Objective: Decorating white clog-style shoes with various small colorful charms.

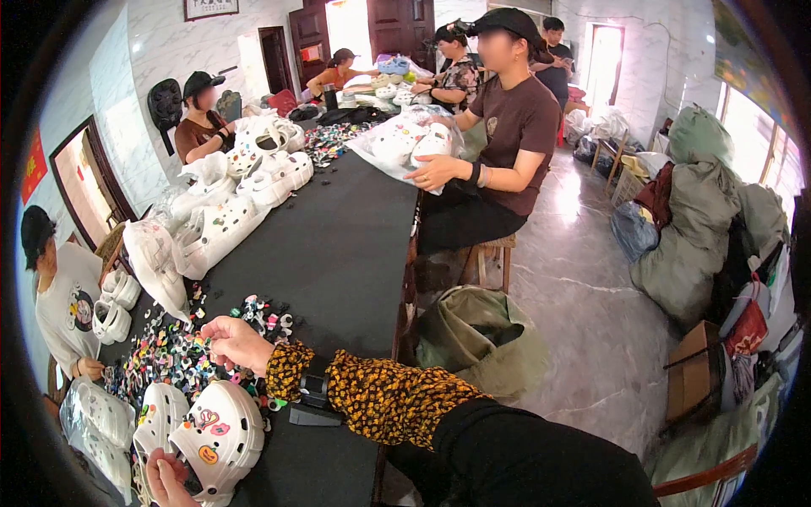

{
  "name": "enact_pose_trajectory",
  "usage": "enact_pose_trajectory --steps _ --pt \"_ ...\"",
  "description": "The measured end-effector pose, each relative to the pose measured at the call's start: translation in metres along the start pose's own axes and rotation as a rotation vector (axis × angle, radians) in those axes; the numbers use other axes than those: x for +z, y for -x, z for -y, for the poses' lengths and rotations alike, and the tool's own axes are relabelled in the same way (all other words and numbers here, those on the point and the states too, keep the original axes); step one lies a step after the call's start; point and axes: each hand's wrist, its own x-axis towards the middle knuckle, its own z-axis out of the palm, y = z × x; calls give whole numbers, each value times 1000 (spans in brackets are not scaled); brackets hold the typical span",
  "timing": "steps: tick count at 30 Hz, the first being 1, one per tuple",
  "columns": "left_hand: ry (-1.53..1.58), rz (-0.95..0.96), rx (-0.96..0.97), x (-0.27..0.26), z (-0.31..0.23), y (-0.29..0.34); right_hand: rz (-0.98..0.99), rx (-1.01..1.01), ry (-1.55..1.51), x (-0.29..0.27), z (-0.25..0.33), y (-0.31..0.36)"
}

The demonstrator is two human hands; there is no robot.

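Observation:
My left hand (pixel 169 480) is closed on the edge of a white clog (pixel 221 431) at the foot opening. This clog carries colourful shoe charms, an orange one and a pink one among them. A second white clog (pixel 160 414) stands right beside it on the left. Over the near end of a large heap of small coloured shoe charms (pixel 160 351), my right hand (pixel 236 345) has its fingers pinched together. Whatever lies between those fingertips is too small to make out.
White clogs (pixel 224 224), some bagged, line the dark table (pixel 338 237). Across from me a person (pixel 72 296) reaches to the charms; another (pixel 511 127) handles bagged clogs farther along. An open green sack (pixel 477 338) stands by the table, and stuffed sacks (pixel 693 228) line the right wall.

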Motion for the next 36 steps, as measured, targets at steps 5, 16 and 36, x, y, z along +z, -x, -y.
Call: enact_pose_trajectory --steps 5,16,36 --pt "-386 22 6 6 -13 12 6 -30 11 1 2 2" --pt "-269 197 -68 2 -7 9 6 -34 1 0 -1 -2" --pt "-543 333 -79 4 -16 8 44 -54 -56 3 4 4"
